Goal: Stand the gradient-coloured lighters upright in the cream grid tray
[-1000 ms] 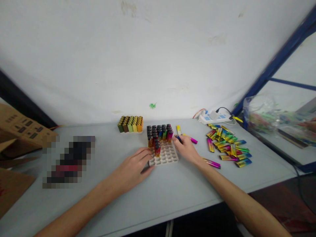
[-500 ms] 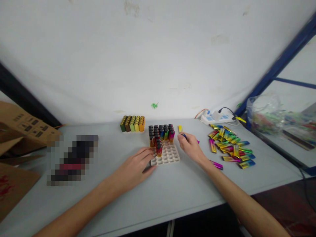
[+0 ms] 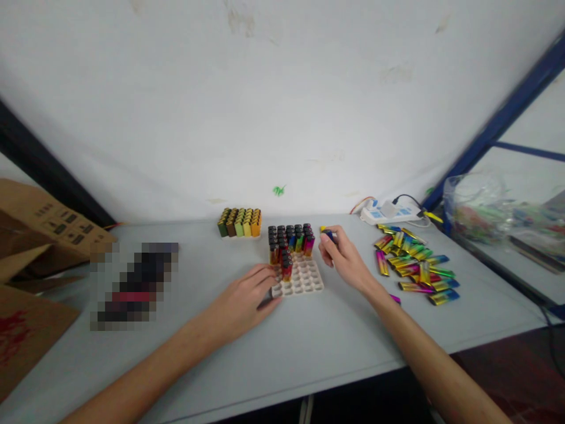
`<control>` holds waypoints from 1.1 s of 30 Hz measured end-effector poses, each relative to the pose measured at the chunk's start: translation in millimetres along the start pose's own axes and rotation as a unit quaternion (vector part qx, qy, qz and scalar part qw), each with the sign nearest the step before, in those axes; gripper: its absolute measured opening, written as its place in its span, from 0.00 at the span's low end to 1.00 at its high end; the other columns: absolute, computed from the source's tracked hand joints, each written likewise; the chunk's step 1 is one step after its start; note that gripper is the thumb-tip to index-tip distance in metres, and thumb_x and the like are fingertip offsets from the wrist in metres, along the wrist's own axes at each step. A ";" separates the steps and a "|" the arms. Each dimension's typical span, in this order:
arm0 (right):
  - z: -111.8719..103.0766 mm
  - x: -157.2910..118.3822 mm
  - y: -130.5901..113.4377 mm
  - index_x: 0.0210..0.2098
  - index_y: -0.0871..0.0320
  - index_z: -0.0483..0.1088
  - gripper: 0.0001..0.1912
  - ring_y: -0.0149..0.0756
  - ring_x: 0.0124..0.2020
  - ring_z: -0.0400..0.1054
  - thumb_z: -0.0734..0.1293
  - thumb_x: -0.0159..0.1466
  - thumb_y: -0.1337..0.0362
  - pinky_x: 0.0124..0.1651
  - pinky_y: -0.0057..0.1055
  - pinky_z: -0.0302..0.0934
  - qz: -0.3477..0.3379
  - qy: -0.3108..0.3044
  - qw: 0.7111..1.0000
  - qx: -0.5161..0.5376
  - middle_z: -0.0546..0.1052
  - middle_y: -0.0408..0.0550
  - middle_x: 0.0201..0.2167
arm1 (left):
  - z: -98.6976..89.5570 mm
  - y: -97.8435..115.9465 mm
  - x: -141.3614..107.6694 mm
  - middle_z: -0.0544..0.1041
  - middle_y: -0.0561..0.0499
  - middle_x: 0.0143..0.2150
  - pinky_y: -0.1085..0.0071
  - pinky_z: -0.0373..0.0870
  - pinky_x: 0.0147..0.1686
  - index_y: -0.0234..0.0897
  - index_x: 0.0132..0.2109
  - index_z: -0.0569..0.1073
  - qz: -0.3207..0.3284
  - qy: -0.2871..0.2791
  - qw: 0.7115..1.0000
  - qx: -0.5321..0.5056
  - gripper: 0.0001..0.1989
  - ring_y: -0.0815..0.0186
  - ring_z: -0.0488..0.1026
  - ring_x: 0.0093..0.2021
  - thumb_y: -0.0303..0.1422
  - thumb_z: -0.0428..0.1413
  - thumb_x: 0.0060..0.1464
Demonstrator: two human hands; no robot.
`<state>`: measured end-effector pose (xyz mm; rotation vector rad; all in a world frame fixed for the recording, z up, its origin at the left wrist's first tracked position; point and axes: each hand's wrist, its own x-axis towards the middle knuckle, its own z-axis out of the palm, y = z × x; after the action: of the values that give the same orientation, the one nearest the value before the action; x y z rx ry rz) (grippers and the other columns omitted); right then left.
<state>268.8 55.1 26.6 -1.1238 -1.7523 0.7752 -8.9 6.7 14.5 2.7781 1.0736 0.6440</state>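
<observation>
A white tray (image 3: 306,281) with rows of round-edged slots lies on the table. Dark-topped lighters (image 3: 291,235) stand upright in its back rows and down its left part; the front right slots are bare. My left hand (image 3: 251,293) rests at the tray's left edge, fingers touching the tray and close to the red lighters (image 3: 286,271). To the right of the tray, my right hand (image 3: 342,254) is closed on a dark blue lighter (image 3: 327,234), just above the table. A yellow piece (image 3: 322,228) lies behind the right hand, partly hidden.
Loose shiny lighters (image 3: 415,265) lie piled at the right. A second filled tray (image 3: 239,224) stands at the back. Behind the pile is a power strip (image 3: 391,211) with cables. Cardboard boxes (image 3: 53,235) and a blurred dark object (image 3: 136,285) are at the left.
My right hand has lifted and turned slightly with the dark blue lighter, which now points more upright. My left hand stays at the tray. The whole view has shifted a little.
</observation>
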 end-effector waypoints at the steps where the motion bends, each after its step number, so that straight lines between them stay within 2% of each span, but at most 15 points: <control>1: -2.9 1.6 -1.6 0.47 0.54 0.65 0.18 0.32 0.27 0.65 0.58 0.76 0.45 0.33 0.30 0.61 -0.012 -0.006 1.000 0.007 0.71 0.39 0.29 | -0.2 0.2 0.4 0.81 0.43 0.52 0.55 0.77 0.61 0.36 0.50 0.76 0.000 -0.001 1.000 0.002 0.08 0.54 0.75 0.60 0.30 0.60 0.65; 4: -12.0 8.2 -11.0 0.44 0.56 0.72 0.18 0.36 0.38 0.71 0.63 0.74 0.47 0.42 0.33 0.66 -0.078 0.004 0.996 -0.047 0.75 0.48 0.38 | -0.1 -0.2 0.9 0.80 0.42 0.52 0.55 0.77 0.61 0.36 0.50 0.75 0.002 0.000 1.000 0.003 0.08 0.54 0.75 0.60 0.30 0.59 0.66; 7: -17.5 16.8 -22.5 0.44 0.57 0.77 0.17 0.38 0.38 0.71 0.67 0.72 0.49 0.42 0.34 0.67 -0.126 0.016 0.985 -0.116 0.76 0.49 0.36 | 0.8 -1.7 0.5 0.80 0.43 0.53 0.55 0.77 0.61 0.37 0.51 0.75 0.008 0.004 1.000 0.000 0.08 0.54 0.75 0.60 0.31 0.59 0.66; 11: -15.4 28.7 -33.5 0.46 0.58 0.78 0.14 0.35 0.32 0.73 0.68 0.72 0.54 0.37 0.31 0.66 -0.129 -0.018 0.984 -0.125 0.81 0.47 0.33 | 1.1 -3.0 -0.3 0.80 0.43 0.53 0.55 0.77 0.61 0.38 0.51 0.75 0.009 0.010 1.000 -0.001 0.09 0.54 0.75 0.60 0.31 0.60 0.66; 17: -3.0 38.9 -30.9 0.50 0.58 0.75 0.09 0.35 0.31 0.75 0.70 0.72 0.62 0.38 0.29 0.64 -0.153 -0.128 0.955 -0.218 0.82 0.45 0.31 | 0.7 -3.6 -1.1 0.80 0.42 0.54 0.54 0.77 0.62 0.36 0.53 0.75 0.012 0.015 1.000 0.001 0.10 0.53 0.75 0.61 0.31 0.60 0.66; 24: 8.8 37.5 -20.0 0.53 0.56 0.74 0.11 0.39 0.34 0.76 0.69 0.73 0.61 0.37 0.30 0.59 -0.157 -0.139 0.920 -0.330 0.83 0.48 0.36 | 2.7 -5.2 -3.2 0.80 0.43 0.54 0.53 0.76 0.62 0.36 0.54 0.75 0.009 0.018 1.000 0.004 0.12 0.53 0.75 0.60 0.31 0.61 0.65; 29: 0.1 43.9 -30.3 0.54 0.55 0.76 0.12 0.37 0.33 0.76 0.66 0.75 0.59 0.36 0.29 0.57 -0.145 -0.178 0.921 -0.316 0.84 0.49 0.36 | 1.6 -5.0 -2.8 0.80 0.43 0.54 0.54 0.77 0.61 0.38 0.54 0.76 0.007 0.020 1.000 0.001 0.11 0.54 0.76 0.59 0.30 0.61 0.65; 33: 0.4 52.8 -43.9 0.50 0.56 0.80 0.11 0.38 0.35 0.77 0.66 0.75 0.61 0.37 0.30 0.57 -0.155 -0.213 0.895 -0.361 0.85 0.52 0.40 | 0.9 -5.7 -2.3 0.80 0.42 0.54 0.54 0.77 0.60 0.37 0.54 0.76 0.014 0.025 1.000 0.000 0.11 0.54 0.76 0.59 0.31 0.60 0.66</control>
<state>242.2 86.3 81.7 -1.1325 -2.6412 0.1516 -13.6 9.5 11.6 2.7958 1.0461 0.7209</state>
